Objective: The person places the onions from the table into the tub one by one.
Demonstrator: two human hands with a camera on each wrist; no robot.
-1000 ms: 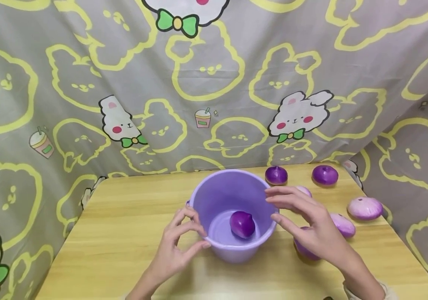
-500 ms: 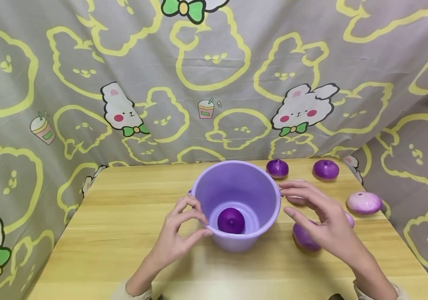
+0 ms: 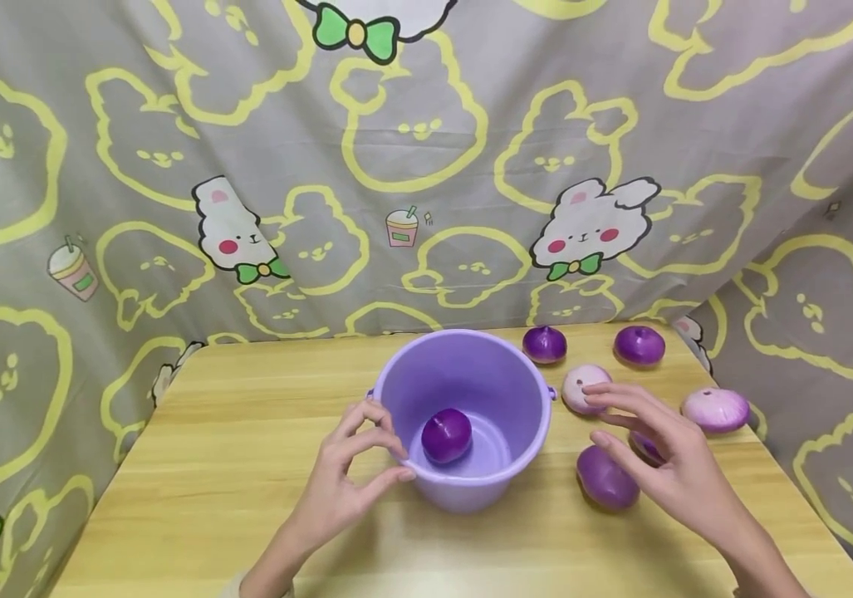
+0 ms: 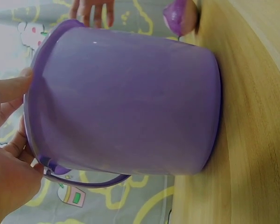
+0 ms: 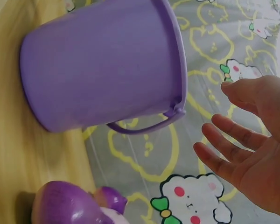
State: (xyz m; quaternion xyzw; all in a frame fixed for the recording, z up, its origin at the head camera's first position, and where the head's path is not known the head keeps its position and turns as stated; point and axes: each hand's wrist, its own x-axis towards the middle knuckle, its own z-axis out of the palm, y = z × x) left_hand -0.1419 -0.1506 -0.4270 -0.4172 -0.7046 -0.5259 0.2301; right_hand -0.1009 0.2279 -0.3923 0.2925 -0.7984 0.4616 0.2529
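A purple bucket (image 3: 463,490) stands upright on the wooden table, with one dark purple onion (image 3: 447,436) lying on its bottom. My left hand (image 3: 347,473) grips the bucket's near-left rim, thumb outside and fingers curled over the edge; the left wrist view shows this hand (image 4: 14,154) at the rim too. To the right of the bucket, my right hand (image 3: 665,457) hovers with loosely bent, spread fingers and holds nothing. Below its thumb lies a purple onion (image 3: 607,477), and by its fingertips a pale pink onion (image 3: 585,389). Another onion is partly hidden behind this hand.
Two dark purple onions (image 3: 545,344) sit at the table's back right, and a pink-white onion (image 3: 716,409) lies near its right edge. The bucket's handle (image 5: 144,128) hangs down its far side. A cartoon-print curtain (image 3: 426,166) surrounds the table (image 3: 232,448).
My right hand has left the bucket's right rim and moved right over the onions. The onion inside has rolled from the bucket's right side to its left. The left hand keeps its hold.
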